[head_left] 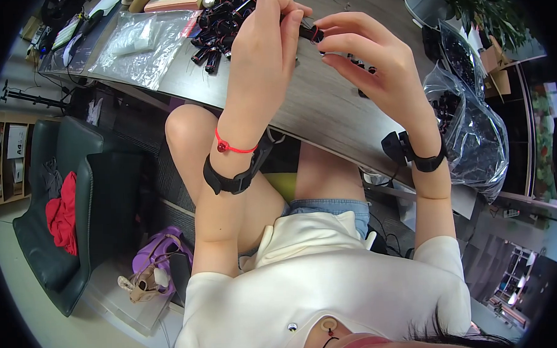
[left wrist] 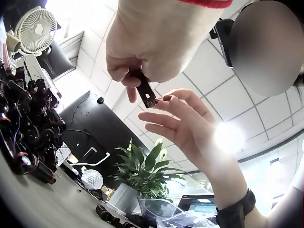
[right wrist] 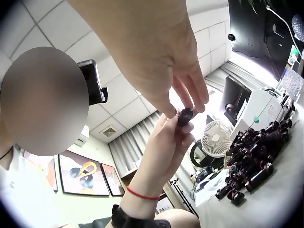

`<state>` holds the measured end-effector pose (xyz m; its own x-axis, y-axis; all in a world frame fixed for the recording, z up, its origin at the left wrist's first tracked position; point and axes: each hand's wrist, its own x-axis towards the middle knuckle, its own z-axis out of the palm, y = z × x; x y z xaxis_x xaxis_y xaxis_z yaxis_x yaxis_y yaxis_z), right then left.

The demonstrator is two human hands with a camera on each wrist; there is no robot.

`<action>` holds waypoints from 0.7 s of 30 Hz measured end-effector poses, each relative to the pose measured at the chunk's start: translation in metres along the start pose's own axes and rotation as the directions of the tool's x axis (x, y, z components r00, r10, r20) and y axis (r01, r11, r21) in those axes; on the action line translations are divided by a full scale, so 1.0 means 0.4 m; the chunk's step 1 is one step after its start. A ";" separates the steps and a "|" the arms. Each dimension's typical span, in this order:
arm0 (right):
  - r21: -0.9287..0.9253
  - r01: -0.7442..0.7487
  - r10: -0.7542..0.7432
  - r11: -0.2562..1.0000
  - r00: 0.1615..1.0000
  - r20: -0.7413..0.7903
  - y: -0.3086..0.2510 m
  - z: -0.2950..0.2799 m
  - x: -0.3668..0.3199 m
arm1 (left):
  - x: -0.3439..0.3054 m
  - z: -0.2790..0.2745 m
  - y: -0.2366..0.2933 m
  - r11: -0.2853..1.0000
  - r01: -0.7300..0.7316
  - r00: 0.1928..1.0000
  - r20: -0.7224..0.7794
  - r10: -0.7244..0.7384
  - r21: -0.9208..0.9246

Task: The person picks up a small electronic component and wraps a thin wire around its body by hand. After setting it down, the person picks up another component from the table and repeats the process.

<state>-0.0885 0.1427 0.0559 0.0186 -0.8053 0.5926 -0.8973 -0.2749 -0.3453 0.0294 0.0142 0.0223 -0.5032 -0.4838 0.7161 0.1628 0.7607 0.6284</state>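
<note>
Black part [head_left: 311, 31] mostly hidden by left hand [head_left: 266, 44]; type unreadable.

A white top [head_left: 320, 284], probably denim shorts [head_left: 323, 208], black wristbands [head_left: 232, 179].

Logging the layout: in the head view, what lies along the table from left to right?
Clear plastic bag → pile of black parts → left hand → small black part → right hand → second plastic bag of parts.

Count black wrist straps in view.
2, one per wrist: left strap, next to a red string; right strap. None seem hidden.
</note>
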 end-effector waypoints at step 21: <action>0.618 -0.258 0.414 0.743 0.902 -0.122 0.024 -0.029 -0.019 | 0.069 0.040 0.041 0.781 -0.565 0.778 -0.486 0.398 -0.266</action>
<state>-0.1026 0.1522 0.0565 -0.4088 -0.7762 0.4800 -0.3985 -0.3213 -0.8591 0.0046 0.0204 0.0474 0.0860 -0.2844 0.9548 0.6370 0.7526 0.1668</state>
